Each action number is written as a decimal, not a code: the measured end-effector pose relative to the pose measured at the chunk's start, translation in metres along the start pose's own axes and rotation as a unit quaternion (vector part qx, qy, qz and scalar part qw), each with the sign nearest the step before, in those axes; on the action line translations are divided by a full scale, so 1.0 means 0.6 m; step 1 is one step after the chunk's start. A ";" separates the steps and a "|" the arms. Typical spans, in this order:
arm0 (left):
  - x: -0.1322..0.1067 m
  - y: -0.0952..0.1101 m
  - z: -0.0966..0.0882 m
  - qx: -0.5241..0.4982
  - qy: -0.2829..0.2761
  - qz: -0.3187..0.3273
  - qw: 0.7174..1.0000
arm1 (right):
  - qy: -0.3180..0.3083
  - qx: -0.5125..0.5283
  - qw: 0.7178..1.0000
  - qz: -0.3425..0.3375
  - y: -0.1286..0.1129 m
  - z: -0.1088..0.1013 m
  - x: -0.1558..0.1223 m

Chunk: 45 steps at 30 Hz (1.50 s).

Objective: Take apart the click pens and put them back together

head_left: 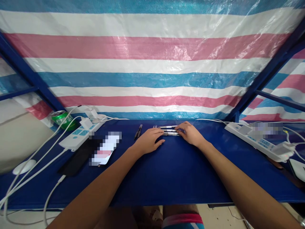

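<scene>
So the stuff in play here is a little group of slim silver metal pen-like sticks [170, 130], three that I can count, though they're small enough in the shot that I can't swear what they are. They lie close together, long axis running left to right across the dark blue tabletop [166, 181], near its far edge and right in front of the person. The left hand [147, 141] sits on the near-left side, its fingers [157, 137] flat and loosely together, tips right up by the sticks' left ends. The right hand [190, 134] comes in from the other side, with its fingers [181, 129] laid over the right ends. Neither hand is wrapped around anything; both look open and resting, no real pinch. Just left of that are two thin dark pens [138, 131], lying tilted side by side. Further left there's one pixelated phone [106, 149], one flat black slab [77, 158], one white power strip [82, 135] and one green can [62, 120]. A second white power strip [258, 141] sits off to the right, and a blue, white and pink striped tarp [147, 79] hangs behind everything.
</scene>
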<state>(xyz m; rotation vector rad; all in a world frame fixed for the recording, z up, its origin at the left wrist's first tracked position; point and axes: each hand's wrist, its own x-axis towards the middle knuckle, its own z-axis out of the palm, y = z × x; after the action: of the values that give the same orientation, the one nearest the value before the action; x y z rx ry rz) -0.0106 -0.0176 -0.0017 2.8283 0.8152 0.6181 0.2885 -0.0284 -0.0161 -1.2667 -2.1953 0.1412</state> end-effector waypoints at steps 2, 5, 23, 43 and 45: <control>0.001 0.000 -0.001 -0.002 -0.001 0.002 1.000 | 0.001 0.003 1.000 0.012 0.002 0.002 0.000; 0.001 0.002 -0.004 -0.004 -0.004 0.003 1.000 | -0.003 0.001 1.000 0.021 0.007 0.004 0.003; 0.002 0.006 -0.004 -0.004 0.001 0.006 1.000 | -0.018 0.133 0.985 0.106 0.012 -0.014 0.001; 0.001 0.006 0.007 0.025 0.026 -0.014 0.999 | -0.064 0.058 0.996 0.003 -0.008 -0.027 0.000; 0.004 0.005 0.014 0.035 0.047 -0.028 0.998 | -0.058 0.059 0.997 -0.007 -0.007 -0.024 0.002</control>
<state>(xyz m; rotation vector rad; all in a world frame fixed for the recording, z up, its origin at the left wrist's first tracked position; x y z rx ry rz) -0.0035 -0.0191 -0.0077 2.8462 0.9454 0.7341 0.2929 -0.0328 -0.0021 -1.2048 -2.2564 0.3427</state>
